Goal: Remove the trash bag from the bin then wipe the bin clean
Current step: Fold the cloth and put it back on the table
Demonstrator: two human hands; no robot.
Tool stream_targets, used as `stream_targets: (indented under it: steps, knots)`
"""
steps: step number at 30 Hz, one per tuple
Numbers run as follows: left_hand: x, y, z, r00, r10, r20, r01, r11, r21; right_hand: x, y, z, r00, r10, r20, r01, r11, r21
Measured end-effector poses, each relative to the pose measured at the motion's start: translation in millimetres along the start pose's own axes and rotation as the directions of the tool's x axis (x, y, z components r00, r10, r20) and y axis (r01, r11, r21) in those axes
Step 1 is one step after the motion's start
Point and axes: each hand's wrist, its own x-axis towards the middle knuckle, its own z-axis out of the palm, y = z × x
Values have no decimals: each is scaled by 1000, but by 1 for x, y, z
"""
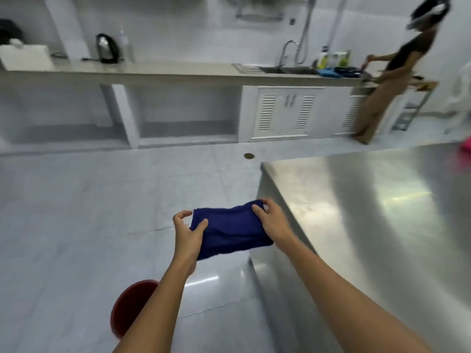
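Red bin [132, 310] on the floor [76, 212], at about 7 o'clock in the view, its rim only partly showing — the left forearm crosses in front of it. No trash bag visible on the part that shows; the inside cannot be read from here.

Blue cloth [229, 229] held up in the air between both hands, folded into a band with its long axis running 9 to 3 o'clock, slightly tilted. Left hand [188, 231] pinches the cloth's left end, thumb on top, fingers curled behind. Right hand [274, 224] pinches the upper right corner between thumb and fingertips.

Key relation: the bin lies below and to the left of the cloth, toward 7 o'clock from it, and the left hand is the nearer one. Judgement — bag step looks done, wiping not yet begun; the cloth must come down and left to reach the rim.

Steel desk [382, 212] stands just right of the hands, top bare where visible. Further out, at 12 to 2 o'clock, a long counter with sink [288, 70] and a second person [390, 82] standing at its right end. View is blurred.
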Motion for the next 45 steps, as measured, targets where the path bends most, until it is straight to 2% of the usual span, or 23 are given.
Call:
stream_targets:
  steps: [3,6,12,17,20,22,24,25,26,28,29,30,32,35,38,41,45]
  knots:
    - [-30,25,51,973,104,205,-114,993,38,-26,-3,-68,987,30,-160,-19,997,68]
    - [-55,34,100,922,203,330,-258,957,134,-49,11,-120,961,62,-269,-34,994,106]
    - [-91,16,187,826,64,560,-297,894,335,-88,72,-202,895,195,-402,-144,977,154]
    - [-120,-16,258,764,-1,645,-392,794,465,-114,132,-252,806,304,-508,-278,952,129]
    - [-129,-43,289,709,-41,704,-467,722,511,-125,162,-267,765,286,-578,-336,942,20]
    - [-134,-63,306,693,-75,717,-495,673,550,-128,178,-270,777,222,-589,-358,925,-124]
    - [-139,-81,314,725,-86,683,-503,610,612,-133,192,-269,830,178,-529,-374,881,-291]
    - [-141,-89,315,752,-64,656,-522,548,653,-136,197,-268,841,209,-500,-412,846,-339]
    - [-144,-97,314,759,-14,651,-585,424,691,-139,204,-268,853,197,-484,-435,780,-450]
    - [-145,-108,307,678,59,733,-735,100,671,-145,217,-269,917,76,-391,-359,583,-729]
    - [-143,-111,303,644,32,765,-765,22,643,-147,221,-272,952,71,-297,-291,505,-812]
    - [-140,-112,300,634,-2,774,-773,-21,634,-146,223,-276,968,114,-225,-252,481,-840]
    - [-134,-109,297,620,-56,783,-784,-80,615,-141,227,-283,967,213,-137,-217,417,-883]
    - [-126,-100,291,588,-64,806,-805,-138,576,-124,215,-288,976,192,-103,-156,290,-944]
    - [-111,-90,257,694,8,720,-719,-56,693,-95,183,-264,995,94,-32,-60,309,-949]
    - [-85,-81,187,802,27,597,-593,-89,800,-61,142,-207,992,-7,123,117,362,-925]
    - [-47,-69,56,957,39,288,-286,-57,957,-31,86,-85,932,-83,354,357,389,-849]
